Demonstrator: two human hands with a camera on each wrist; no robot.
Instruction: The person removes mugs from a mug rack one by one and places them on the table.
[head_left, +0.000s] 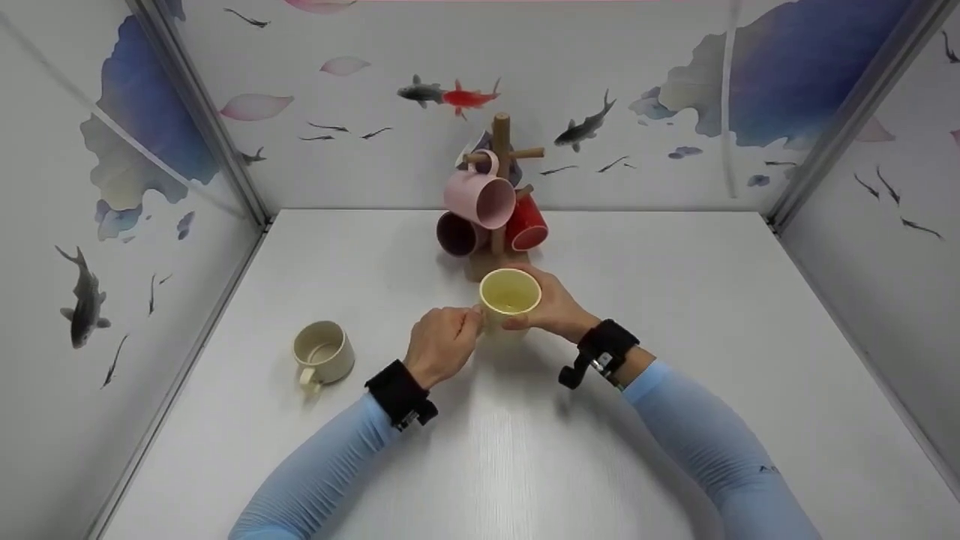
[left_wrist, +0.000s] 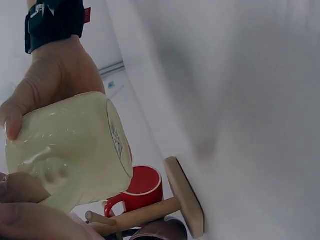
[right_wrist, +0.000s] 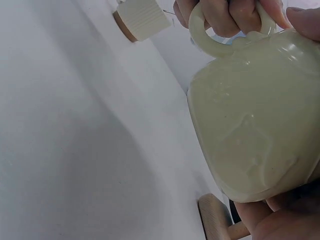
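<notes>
A pale yellow mug is held in both hands at the middle of the table, mouth up, in front of a wooden mug tree. My left hand grips its handle; in the right wrist view the fingers pass through the handle loop. Wrapped around the body from the other side is my right hand, its thumb on the near wall. The left wrist view shows the mug's underside with a barcode label, raised above the tabletop. Part of the tree's base is hidden behind the mug.
On the tree hang a pink mug, a red mug, a dark mug and a partly hidden patterned one. A cream mug stands at the left. Printed wall panels enclose the white table.
</notes>
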